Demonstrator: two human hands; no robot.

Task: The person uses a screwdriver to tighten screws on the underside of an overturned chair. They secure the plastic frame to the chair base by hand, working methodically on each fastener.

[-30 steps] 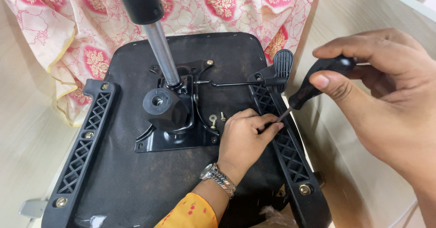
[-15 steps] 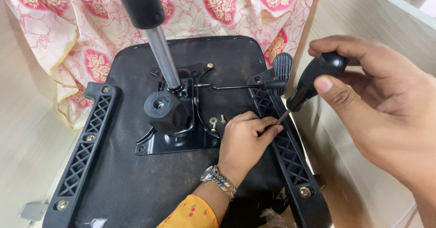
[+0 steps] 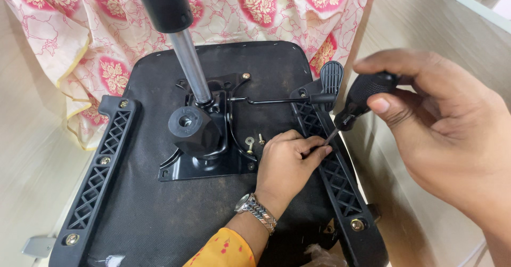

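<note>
A black chair seat (image 3: 159, 214) lies upside down. My right hand (image 3: 452, 134) grips the black handle of a screwdriver (image 3: 362, 99), which slants down to the left. My left hand (image 3: 287, 163), with a metal wristwatch and a yellow sleeve, rests on the right-hand black lattice bracket (image 3: 340, 192). Its fingertips pinch the thin shaft at the screwdriver's tip, hiding whatever lies under it. Two loose screws (image 3: 250, 142) lie on the seat just left of this hand.
A black metal mechanism plate (image 3: 213, 160) with a grey gas cylinder (image 3: 189, 70) sits mid-seat. A paddle lever (image 3: 331, 75) sticks out at the right. A second lattice bracket (image 3: 98, 182) runs along the left. Floral cloth (image 3: 106, 33) hangs behind; a wooden panel (image 3: 426, 22) stands at the right.
My right hand has shifted slightly left and down with the screwdriver handle. My left hand stays pinched at the tip on the right bracket.
</note>
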